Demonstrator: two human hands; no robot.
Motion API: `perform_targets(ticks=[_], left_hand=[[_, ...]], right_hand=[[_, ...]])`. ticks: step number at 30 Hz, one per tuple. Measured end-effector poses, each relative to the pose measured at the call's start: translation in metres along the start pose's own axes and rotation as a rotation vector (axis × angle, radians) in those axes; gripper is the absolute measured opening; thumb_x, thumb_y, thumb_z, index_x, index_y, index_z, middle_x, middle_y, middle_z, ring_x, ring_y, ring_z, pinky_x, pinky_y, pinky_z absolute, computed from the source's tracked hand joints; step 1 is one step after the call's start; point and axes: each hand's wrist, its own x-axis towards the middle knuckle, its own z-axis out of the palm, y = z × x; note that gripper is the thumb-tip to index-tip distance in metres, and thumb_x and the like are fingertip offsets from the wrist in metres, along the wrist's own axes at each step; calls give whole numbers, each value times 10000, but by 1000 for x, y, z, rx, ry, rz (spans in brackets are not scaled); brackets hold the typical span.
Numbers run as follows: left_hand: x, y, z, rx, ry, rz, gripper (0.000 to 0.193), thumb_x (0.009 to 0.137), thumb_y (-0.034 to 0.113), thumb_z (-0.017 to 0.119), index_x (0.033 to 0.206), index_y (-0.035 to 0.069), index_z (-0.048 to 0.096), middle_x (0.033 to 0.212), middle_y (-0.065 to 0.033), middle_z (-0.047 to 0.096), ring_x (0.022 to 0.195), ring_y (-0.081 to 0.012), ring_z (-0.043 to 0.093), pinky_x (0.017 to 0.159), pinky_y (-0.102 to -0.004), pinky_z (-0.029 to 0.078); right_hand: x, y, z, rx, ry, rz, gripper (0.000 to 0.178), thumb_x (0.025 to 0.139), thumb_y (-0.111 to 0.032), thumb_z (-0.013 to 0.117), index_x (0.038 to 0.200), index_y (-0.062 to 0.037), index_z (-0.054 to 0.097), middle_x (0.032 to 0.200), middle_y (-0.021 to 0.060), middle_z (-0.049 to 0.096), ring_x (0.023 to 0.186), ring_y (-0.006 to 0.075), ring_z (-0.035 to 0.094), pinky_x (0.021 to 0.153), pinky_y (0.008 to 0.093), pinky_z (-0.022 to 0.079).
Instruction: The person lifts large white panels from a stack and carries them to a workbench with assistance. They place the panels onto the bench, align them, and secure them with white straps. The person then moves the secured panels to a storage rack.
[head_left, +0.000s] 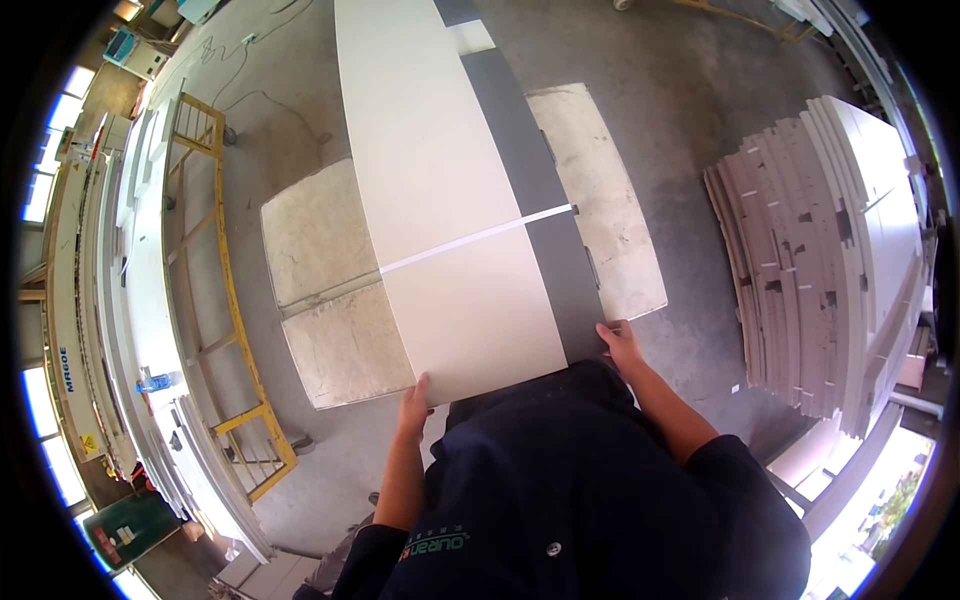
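Observation:
A long flat panel [450, 200] stretches away from my body, white with a dark grey band [520, 140] down its right side. Whether this is one board or two cannot be told. A thin white strip [480, 240] crosses it at a slant, past both colours. My left hand [414, 405] grips the near left corner, thumb on top and fingers mostly hidden beneath. At the right edge of the grey band, my right hand [622, 345] is closed on the panel near its close end. The near edge almost touches my dark shirt.
Pale, worn platforms [340, 340] lie under and beside the panel, with another part [610, 220] at right. A yellow metal frame cart [225, 270] stands at left beside white boards. Many panels are stacked upright [800, 260] at right. A cable [270, 97] runs over the concrete floor.

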Motion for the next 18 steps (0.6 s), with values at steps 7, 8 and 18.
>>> perform_targets(ticks=[7, 8, 18], left_hand=[[5, -4, 1, -14, -2, 2, 716, 886, 575, 525, 1236, -50, 535, 1188, -171, 594, 1066, -279, 581, 811, -402, 507], [3, -4, 2, -23, 5, 2, 715, 886, 573, 528, 1237, -50, 534, 1185, -171, 595, 1062, -280, 582, 809, -404, 509], [-3, -4, 5, -150, -49, 26, 680, 896, 565, 524, 1295, 15, 493, 1234, -147, 562, 1069, -283, 587, 817, -401, 519]], right_hand=[[6, 7, 1, 19, 10, -14, 492, 857, -395, 676, 1165, -63, 483, 1101, 107, 557, 1003, 214, 551, 753, 370, 474], [5, 7, 1, 28, 9, -11, 492, 858, -394, 674, 1166, -61, 482, 1104, 107, 557, 1004, 215, 551, 752, 371, 475], [0, 2, 6, 84, 9, -27, 506, 872, -364, 661, 1177, -11, 466, 1089, 124, 570, 973, 216, 577, 731, 375, 502]])
